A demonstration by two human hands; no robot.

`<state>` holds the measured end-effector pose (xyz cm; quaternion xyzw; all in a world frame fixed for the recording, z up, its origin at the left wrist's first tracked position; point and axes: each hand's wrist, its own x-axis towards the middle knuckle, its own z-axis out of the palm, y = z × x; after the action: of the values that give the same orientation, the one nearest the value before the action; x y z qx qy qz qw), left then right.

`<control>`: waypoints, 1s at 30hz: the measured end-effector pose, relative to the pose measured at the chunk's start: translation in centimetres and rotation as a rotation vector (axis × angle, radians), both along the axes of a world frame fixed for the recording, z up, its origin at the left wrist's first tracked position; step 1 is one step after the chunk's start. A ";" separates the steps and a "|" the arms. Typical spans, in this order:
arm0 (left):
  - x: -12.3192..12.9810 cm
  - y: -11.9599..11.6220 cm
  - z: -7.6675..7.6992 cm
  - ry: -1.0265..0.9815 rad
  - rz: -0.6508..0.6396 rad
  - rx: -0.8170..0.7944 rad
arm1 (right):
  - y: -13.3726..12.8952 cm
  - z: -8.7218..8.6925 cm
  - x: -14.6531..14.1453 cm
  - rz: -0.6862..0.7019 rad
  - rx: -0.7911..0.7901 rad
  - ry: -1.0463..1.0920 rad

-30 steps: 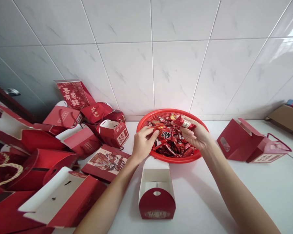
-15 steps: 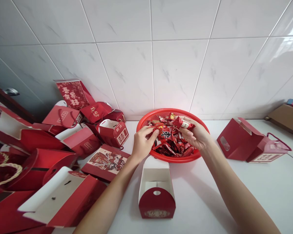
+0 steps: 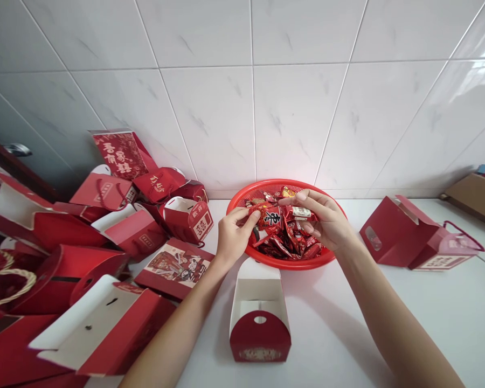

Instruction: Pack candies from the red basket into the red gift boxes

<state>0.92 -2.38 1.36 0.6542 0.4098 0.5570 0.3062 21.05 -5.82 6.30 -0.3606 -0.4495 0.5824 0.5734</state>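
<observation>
A red plastic basket full of wrapped red candies stands against the tiled wall. Over its left side my left hand pinches a red candy packet with a large black character. My right hand is above the basket's right part, its fingers closed on a red candy with a pale label. The two wrappers meet or overlap between my hands. In front of the basket sits an open dark red box, white inside, with no candy visible in it.
Many red gift boxes and bags are piled on the left, one lying open near the front edge. To the right stands a red box with a handle. A brown cardboard box is at the far right.
The packet in my left hand has come up clear of the pile. My right hand has turned over, bringing its candy down and alongside that packet.
</observation>
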 end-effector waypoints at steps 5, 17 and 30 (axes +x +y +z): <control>0.2 -0.5 0.6 -0.119 -0.047 -0.082 | -0.4 0.2 -0.2 0.020 0.028 -0.018; 0.1 -1.2 1.2 -0.173 -0.054 -0.120 | -0.5 -0.1 -0.3 0.014 0.147 -0.073; -0.6 -1.7 1.6 0.307 0.102 0.391 | 0.0 -1.0 -0.1 -0.088 0.349 -0.169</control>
<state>0.32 -4.05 2.93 0.7564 0.3687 0.5345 0.0795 20.91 -5.84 5.34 -0.3227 -0.5739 0.4377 0.6123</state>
